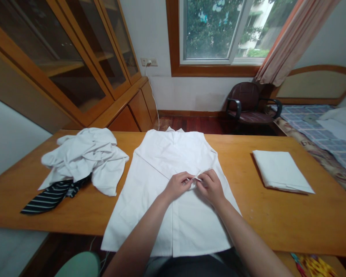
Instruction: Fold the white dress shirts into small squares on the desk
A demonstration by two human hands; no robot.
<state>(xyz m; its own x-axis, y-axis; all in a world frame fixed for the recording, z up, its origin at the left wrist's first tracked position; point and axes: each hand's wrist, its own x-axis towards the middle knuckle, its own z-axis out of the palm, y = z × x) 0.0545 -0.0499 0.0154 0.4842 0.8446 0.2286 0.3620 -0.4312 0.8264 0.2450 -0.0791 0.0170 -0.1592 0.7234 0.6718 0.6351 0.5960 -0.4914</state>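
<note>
My left fingers (187, 177) and right fingers (207, 177) pinch a fold of the white shirt (175, 152), and tugging too hard towards me could drag more of it over the near edge of the worktop (242, 157).

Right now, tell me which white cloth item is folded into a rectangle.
The flat, rectangular white cloth bundle on the right; the rumpled white fabric heap lies left, and the white cloth shirt lies spread between them.

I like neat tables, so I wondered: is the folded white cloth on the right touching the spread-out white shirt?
Apart. The head view shows wooden tabletop plainly between the white shirt and the folded white cloth.
</note>
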